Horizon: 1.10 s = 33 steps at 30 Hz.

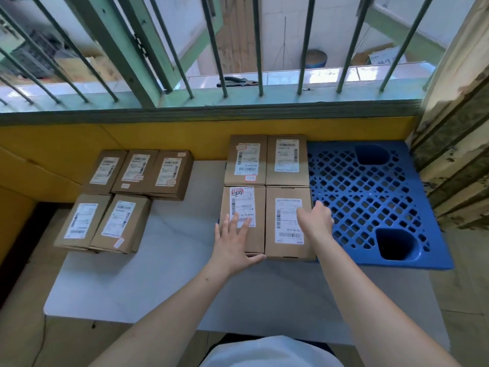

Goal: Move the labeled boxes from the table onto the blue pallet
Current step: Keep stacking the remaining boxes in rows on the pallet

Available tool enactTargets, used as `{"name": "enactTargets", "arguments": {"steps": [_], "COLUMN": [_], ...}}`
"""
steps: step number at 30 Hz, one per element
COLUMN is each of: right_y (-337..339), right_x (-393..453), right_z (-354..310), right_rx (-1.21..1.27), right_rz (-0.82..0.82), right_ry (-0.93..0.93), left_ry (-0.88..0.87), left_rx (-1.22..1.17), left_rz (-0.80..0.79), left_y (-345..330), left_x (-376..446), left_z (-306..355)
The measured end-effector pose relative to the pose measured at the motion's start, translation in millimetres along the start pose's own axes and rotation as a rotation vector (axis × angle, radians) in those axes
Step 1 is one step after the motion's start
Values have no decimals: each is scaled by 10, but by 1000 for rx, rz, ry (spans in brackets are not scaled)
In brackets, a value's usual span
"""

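- Nearest the camera, two bare forearms reach out over the white table (158, 274), whose front edge runs across the bottom of the view.
- The left hand (232, 245) lies flat, fingers spread and straight, on the near-left box (247, 205), thumb at its front edge. It presses rather than grips, likely steadying or squaring the box.
- The right hand (317, 221) hovers at the right edge of the near-right box (288, 239), fingers loosely extended, nothing held. It looks set to take that side for a lift or slide.
- Those two boxes form the front row of a tight block of four; the rear pair (266, 158) touches them behind. The block sits at the table's right side, butted against the blue pallet (370, 197).
- The pallet's grid is bare, so no box appears moved onto it yet.
- Off to the left, well apart, five more labeled boxes (127, 197) sit in two rows, labels up.
- Beyond the table runs a yellow wall (185, 139), then a green barred window (211, 62) with pliers (238, 82) on the tiled sill.
- Stacked wooden boards (455, 128) stand at the far right.
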State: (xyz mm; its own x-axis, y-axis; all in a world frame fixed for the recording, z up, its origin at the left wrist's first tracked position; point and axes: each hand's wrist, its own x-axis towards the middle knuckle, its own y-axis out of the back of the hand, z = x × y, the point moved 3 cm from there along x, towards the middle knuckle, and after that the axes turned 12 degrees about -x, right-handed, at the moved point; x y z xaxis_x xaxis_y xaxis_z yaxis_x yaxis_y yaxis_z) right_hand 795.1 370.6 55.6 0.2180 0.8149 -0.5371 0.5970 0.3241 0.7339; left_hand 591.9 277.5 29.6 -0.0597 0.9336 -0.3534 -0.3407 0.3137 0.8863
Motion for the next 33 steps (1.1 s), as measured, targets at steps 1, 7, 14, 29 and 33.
{"name": "enactTargets", "arguments": {"steps": [1, 7, 14, 29, 33], "right_y": [-18, -313, -1212, -3510, -3688], "right_x": [-22, -292, -650, -834, -762], "right_z": [-93, -1102, -2288, -3611, -3741], "right_rx": [-23, 82, -43, -226, -427], "right_rz": [65, 140, -59, -350, -268], "right_ry": [47, 378, 608, 368, 483], "left_ry": [-14, 180, 639, 834, 808], "left_rx": [-32, -348, -721, -1034, -995], "left_rz": [36, 326, 440, 314, 232], "left_y": [58, 466, 719, 705, 622], "left_x": [-28, -339, -708, -751, -645], "left_z": [-26, -724, -2372, -4592, -4755]}}
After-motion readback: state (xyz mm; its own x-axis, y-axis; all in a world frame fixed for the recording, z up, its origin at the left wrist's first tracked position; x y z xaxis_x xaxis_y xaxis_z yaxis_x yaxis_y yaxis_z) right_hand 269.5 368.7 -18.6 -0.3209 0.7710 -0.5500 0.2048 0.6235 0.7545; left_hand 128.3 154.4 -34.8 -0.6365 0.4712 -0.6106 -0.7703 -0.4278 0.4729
